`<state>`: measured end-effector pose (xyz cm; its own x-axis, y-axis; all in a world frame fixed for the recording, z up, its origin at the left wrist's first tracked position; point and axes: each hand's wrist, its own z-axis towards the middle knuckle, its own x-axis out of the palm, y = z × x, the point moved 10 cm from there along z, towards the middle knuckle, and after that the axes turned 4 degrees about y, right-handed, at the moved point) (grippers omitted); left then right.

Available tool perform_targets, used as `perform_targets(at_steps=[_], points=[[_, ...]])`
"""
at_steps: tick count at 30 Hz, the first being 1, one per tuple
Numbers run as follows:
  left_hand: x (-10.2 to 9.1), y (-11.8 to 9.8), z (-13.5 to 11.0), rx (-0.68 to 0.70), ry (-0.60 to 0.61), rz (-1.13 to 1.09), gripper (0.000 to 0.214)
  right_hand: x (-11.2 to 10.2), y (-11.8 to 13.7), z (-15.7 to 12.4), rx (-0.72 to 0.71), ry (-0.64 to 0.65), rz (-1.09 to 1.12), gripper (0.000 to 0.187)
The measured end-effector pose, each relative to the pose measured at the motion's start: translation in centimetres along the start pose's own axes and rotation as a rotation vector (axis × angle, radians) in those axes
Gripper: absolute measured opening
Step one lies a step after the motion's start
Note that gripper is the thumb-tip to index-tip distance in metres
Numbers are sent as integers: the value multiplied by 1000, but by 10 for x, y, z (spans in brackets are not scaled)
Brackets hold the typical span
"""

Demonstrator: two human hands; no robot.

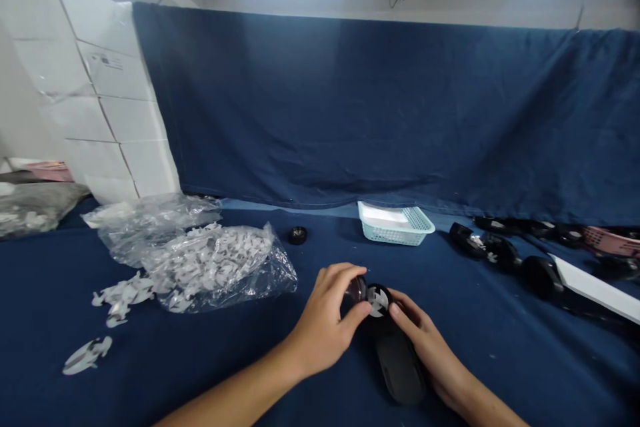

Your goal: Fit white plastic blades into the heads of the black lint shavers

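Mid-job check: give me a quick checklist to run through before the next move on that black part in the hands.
Grip: ok. The left hand and right hand both hold the round head of the black plastic part.
Insert: cannot tell. The white cross-shaped insert shows in the head, but whether it is fully seated is not visible.
Loose pieces: not ok. Loose white pieces lie on the cloth outside the clear plastic bag of white pieces.
Teal basket: ok. It sits upright behind the hands.
Row of black parts: ok. It lies apart, to the right of the hands.
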<state>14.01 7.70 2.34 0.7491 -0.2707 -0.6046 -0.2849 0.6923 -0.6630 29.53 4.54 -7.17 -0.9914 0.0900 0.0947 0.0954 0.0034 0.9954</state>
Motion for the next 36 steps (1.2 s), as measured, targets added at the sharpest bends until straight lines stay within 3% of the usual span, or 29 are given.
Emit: perform_targets(at_steps=[3,9,15,23,30,36], points=[[7,-8,0,35,-29,30,44,-2,-2,2,-5,8,26,43],[15,-1,-3,26,-53,-17,44,5,3,1,18,47,85,45],[9,3,-13,-2,-46,3,31,-2,-6,0,107,-63,310,49],[15,29,-15,-137,-43,-108,23,-8,-24,6,241,-101,504,46],[32,58,-14,-265,41,-172,23,-19,-38,9,327,-173,465,48],[42,79,-14,-291,45,-208,26,-15,-45,20,266,-35,478,43]])
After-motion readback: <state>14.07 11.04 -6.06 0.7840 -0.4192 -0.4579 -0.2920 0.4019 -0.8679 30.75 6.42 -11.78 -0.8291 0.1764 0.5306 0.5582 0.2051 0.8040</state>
